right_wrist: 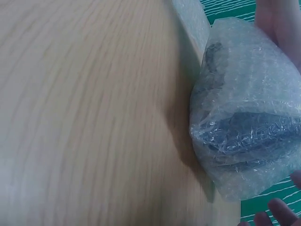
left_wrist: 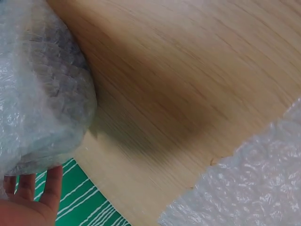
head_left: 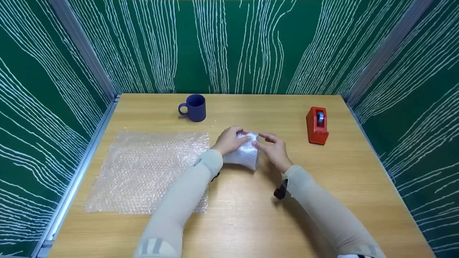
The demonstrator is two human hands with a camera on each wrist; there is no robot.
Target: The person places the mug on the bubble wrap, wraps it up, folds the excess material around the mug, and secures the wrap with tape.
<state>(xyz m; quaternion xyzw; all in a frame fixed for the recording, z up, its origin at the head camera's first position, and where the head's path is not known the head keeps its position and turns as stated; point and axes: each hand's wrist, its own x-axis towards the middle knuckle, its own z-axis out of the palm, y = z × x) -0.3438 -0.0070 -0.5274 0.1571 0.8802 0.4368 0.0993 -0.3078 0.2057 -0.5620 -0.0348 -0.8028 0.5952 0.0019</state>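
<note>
In the head view, the bubble-wrapped bundle (head_left: 244,154) is between the hands: the left hand (head_left: 231,139) grips its upper side, and the right hand (head_left: 274,147) pinches its right edge with bent thumb and forefinger, probably so the layers stay closed. The bubble-wrap sheet (head_left: 150,168), blue mug (head_left: 196,108) and red tape dispenser (head_left: 317,126) are apart, perhaps leaving working room.

The left wrist view adds the bundle's rounded, darker side.

The right wrist view shows its folded end, a dark object (right_wrist: 254,129) visible through the plastic.
</note>
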